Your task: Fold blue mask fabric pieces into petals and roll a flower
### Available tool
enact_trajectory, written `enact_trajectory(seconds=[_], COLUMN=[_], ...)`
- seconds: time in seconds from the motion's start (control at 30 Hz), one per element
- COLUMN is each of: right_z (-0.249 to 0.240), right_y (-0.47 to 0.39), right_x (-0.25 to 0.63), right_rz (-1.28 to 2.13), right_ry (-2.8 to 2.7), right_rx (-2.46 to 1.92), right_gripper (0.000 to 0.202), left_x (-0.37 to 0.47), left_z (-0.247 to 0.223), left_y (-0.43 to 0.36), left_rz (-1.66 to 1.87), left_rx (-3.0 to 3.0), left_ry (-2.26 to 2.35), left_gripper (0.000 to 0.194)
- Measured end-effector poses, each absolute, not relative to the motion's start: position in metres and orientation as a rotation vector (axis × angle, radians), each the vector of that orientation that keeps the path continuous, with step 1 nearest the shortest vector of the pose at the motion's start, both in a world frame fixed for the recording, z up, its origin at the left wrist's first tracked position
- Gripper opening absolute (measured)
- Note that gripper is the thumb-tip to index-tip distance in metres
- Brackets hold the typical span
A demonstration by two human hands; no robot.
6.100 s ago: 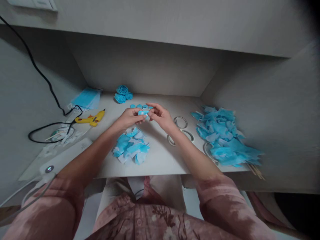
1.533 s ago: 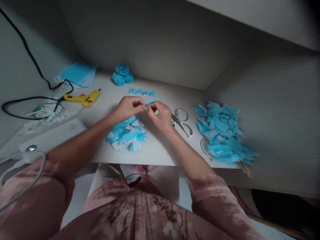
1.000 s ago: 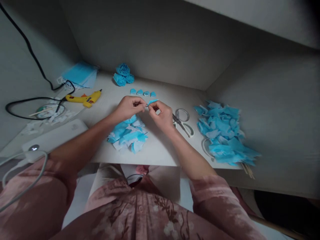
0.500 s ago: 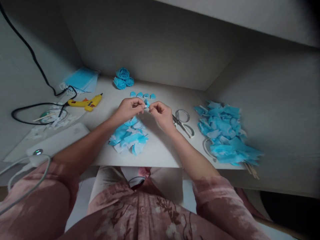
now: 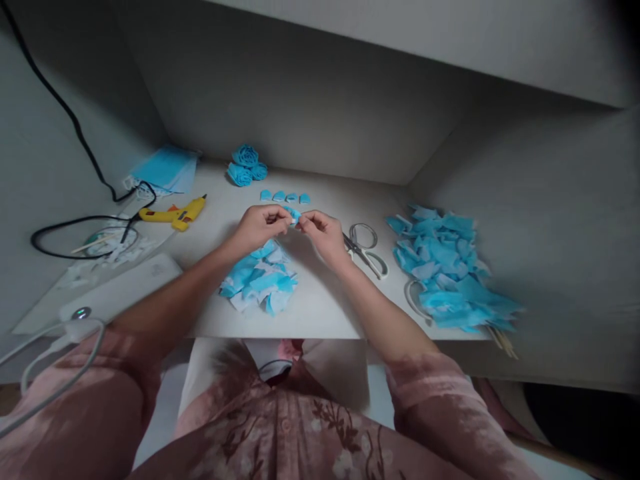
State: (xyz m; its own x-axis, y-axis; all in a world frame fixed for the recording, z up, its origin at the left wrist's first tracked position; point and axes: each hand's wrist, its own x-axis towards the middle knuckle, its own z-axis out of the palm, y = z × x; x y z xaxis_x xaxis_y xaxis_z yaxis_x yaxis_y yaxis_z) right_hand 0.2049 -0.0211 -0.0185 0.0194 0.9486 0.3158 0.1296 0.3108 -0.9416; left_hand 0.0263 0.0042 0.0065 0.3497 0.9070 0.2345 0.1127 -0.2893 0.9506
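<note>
Between my two hands is a small blue-and-white fabric piece (image 5: pixel 293 215), pinched at both sides above the table. My left hand (image 5: pixel 261 227) is closed on its left edge. My right hand (image 5: pixel 321 232) grips the right edge with thumb and fingers. Just beyond, several folded blue petals (image 5: pixel 285 197) lie in a row. Under my left wrist sits a loose pile of cut blue and white fabric pieces (image 5: pixel 263 280). A pair of scissors (image 5: pixel 367 257) with pale handles rests beside my right wrist, its blades partly hidden by it.
Rolled blue fabric roses (image 5: pixel 245 167) stand at the back, left of the petals. Blue face masks (image 5: pixel 167 167), a yellow glue gun (image 5: pixel 180 215) with a black cord and a white power bank (image 5: pixel 125 283) lie left. A larger blue scrap heap (image 5: pixel 445 260) covers sticks (image 5: pixel 503 341) at right.
The fabric piece between my fingers now shows as a wider, curved blue shape, where before its tip pointed up. Both hands stay nearly in place; the view has shifted slightly.
</note>
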Motion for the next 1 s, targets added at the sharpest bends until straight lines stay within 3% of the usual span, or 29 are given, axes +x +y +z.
enact_trajectory(seconds=[0.2, 0.4, 0.5, 0.63, 0.73, 0.8, 0.9, 1.0], right_z=[-0.020, -0.021, -0.022, -0.021, -0.020, -0.019, -0.018, -0.016], right_y=[-0.006, 0.004, 0.005, 0.003, 0.002, 0.000, -0.002, -0.004], right_x=[0.216, 0.228, 0.226, 0.224, 0.222, 0.220, 0.218, 0.217], right_rz=[1.068, 1.125, 1.125, 1.145, 1.172, 1.181, 1.169, 1.163], right_ry=[-0.949, -0.767, -0.789, -0.767, -0.764, -0.773, -0.820, -0.909], right_rx=[-1.003, -0.961, -0.962, -0.956, -0.936, -0.934, -0.941, -0.953], right_gripper=[0.017, 0.021, 0.024, 0.021, 0.019, 0.018, 0.019, 0.022], left_x=[0.009, -0.069, -0.120, -0.180, -0.210, -0.221, -0.225, -0.219], left_z=[0.025, 0.068, 0.072, 0.054, 0.037, 0.028, 0.022, 0.025], left_y=[0.013, 0.008, -0.010, -0.038, -0.049, -0.050, -0.047, -0.050], left_rz=[1.184, 1.360, 1.426, 1.152, 0.917, 0.862, 0.798, 0.641], left_rx=[1.562, 1.558, 1.510, 1.596, 1.795, 1.834, 1.967, 2.075], left_ry=[0.965, 1.106, 1.413, 1.929, 2.219, 2.304, 2.298, 2.371], left_gripper=[0.005, 0.010, 0.015, 0.015, 0.030, 0.033, 0.018, 0.032])
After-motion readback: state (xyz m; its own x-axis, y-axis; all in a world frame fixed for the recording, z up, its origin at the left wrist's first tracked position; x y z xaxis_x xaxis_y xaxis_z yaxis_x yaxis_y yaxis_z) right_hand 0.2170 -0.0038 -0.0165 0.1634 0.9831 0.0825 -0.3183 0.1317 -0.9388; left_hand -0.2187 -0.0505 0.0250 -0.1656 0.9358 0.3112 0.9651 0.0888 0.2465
